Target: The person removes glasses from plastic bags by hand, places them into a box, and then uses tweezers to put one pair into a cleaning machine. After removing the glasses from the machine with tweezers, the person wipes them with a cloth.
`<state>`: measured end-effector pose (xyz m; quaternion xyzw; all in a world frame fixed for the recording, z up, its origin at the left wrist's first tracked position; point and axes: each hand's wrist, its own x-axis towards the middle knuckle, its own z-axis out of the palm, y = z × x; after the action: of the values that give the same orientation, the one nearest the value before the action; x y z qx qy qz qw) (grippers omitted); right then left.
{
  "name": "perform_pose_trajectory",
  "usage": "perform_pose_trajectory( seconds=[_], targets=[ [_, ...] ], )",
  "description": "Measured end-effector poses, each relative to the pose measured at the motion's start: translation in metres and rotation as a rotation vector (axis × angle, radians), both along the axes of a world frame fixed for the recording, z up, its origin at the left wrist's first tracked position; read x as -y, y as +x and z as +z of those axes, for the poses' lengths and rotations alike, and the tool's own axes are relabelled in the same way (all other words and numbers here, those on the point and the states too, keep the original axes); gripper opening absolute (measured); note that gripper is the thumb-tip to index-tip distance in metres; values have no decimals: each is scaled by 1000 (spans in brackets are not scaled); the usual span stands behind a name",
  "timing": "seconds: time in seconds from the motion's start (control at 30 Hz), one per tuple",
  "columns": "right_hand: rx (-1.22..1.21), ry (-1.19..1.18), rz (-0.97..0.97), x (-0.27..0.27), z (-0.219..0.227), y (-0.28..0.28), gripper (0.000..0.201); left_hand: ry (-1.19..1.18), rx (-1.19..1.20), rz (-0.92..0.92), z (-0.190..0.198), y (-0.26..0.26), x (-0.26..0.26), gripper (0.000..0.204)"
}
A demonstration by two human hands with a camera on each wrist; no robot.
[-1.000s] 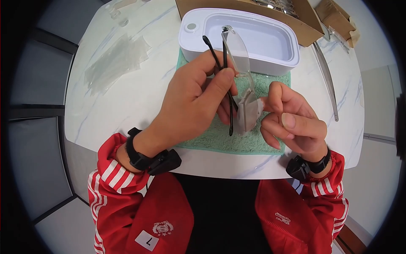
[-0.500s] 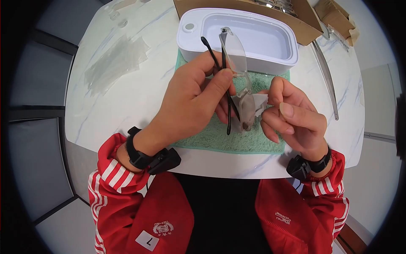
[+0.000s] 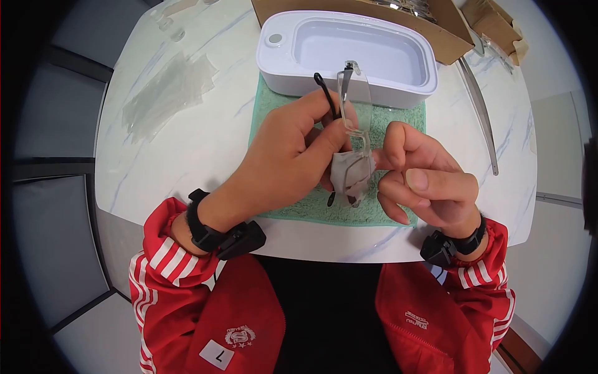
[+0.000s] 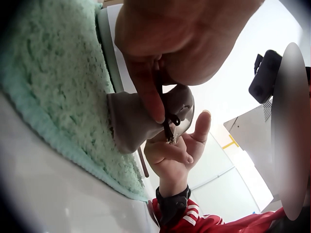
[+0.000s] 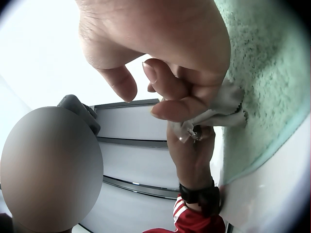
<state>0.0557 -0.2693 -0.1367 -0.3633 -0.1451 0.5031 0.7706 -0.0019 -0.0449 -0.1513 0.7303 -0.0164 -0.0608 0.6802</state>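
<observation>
My left hand [image 3: 283, 143] pinches a pair of eyeglasses [image 3: 357, 133] with clear rims by the black temples [image 3: 327, 93], which are folded across each other. The glasses stand on end over the towel. A thin grey cloth [image 3: 344, 168] wraps the lower lens; in the left wrist view the cloth [image 4: 129, 121] hangs below the left fingers, close over the towel. My right hand [image 3: 430, 174] is at that lens with curled fingers on the cloth, its thumb held apart. In the right wrist view, the right hand hides part of the cloth [image 5: 227, 99].
A green towel [image 3: 299, 202] lies under the hands. Behind them stands a white cleaner tub [image 3: 346, 93] with liquid in it. Cardboard boxes [image 3: 458, 40] with more glasses are at the back right, near a metal strip [image 3: 479, 112]. Clear plastic bags [image 3: 168, 93] lie at left.
The glasses have turned and shifted slightly toward me and right, and the cloth now covers the lower lens from the left side. The right fingers have moved slightly left with the lens.
</observation>
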Motion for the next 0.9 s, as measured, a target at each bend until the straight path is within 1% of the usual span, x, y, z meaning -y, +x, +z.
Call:
perform_pose_trajectory(
  seconds=[0.13,0.17,0.23,0.3,0.37,0.43,0.47,0.53,0.57,0.6,0.63,0.67,0.73,0.8,0.87,0.9],
  targets=[
    [24,-2,12,1,-4,2,16,-41,-9,25,7,1,-3,19],
    [24,-1,11,1,-3,2,16,-86,-26,52,9,2,-3,17],
    [39,-42,-35,1,0,2,15,-131,-42,75,10,2,-3,15],
    [40,-26,-49,1,-2,3,14,-202,-16,89,8,2,-4,16],
    [43,-9,-73,2,-4,4,13,-199,3,101,8,1,-4,19],
    [22,-76,-134,3,-5,4,13,-192,26,110,9,2,-5,22],
    [24,-67,-143,4,-4,4,13,-210,6,109,9,3,-6,22],
    [70,-252,-235,6,-2,7,14,-207,-5,112,8,3,-8,22],
    [73,-233,-234,7,-1,8,14,-251,-38,100,7,3,-8,21],
    [210,-311,-307,9,-1,9,15,-295,-70,90,6,4,-9,21],
    [346,-389,-381,9,0,9,17,-279,-64,94,7,4,-9,21],
    [348,-374,-379,10,2,10,17,-294,-67,95,7,5,-7,21],
    [482,-354,-505,11,4,9,12,-304,-66,96,7,5,-7,22],
    [500,-350,-513,15,5,8,14,-325,-59,85,7,6,-6,22],
    [703,-472,-471,17,6,7,15,-322,-67,83,7,6,-7,22],
    [706,-470,-475,17,11,7,15,-323,-76,81,7,6,-7,22]
  ],
)
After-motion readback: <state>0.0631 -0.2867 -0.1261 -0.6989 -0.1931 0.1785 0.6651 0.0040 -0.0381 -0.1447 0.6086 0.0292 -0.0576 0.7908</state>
